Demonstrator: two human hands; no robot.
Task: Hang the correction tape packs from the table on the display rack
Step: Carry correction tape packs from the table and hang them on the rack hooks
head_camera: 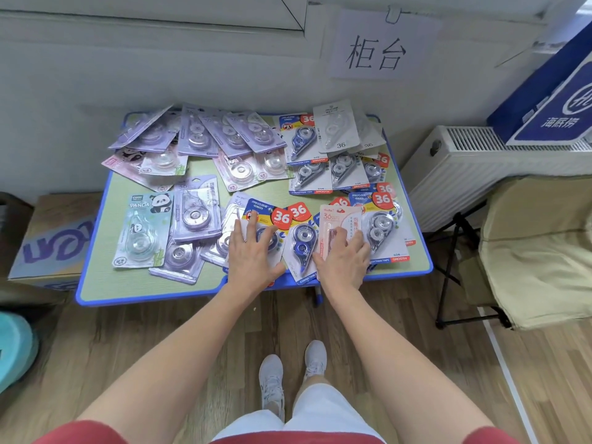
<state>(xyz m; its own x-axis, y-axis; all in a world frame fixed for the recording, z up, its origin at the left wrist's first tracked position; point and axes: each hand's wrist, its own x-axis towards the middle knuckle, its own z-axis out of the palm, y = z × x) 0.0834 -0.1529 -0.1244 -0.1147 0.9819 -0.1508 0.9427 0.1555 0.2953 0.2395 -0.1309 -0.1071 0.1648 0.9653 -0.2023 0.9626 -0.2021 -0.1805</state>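
Head view, looking down at a small green table (134, 283) with a blue rim, pretty much buried in correction tape packs (224, 133). The person's left hand (253, 251) lies flat on a blue pack (262, 208) with a red 36 badge near the front edge, fingers straight and spread. The right hand (344, 257) is just beside it on a pink pack (339, 219), fingers curled over its lower end and thumb at its left edge, gripping it. A panda pack (144, 232) sits front left. A white radiator (480, 161) and a beige folding chair (528, 251) stand off to the right.
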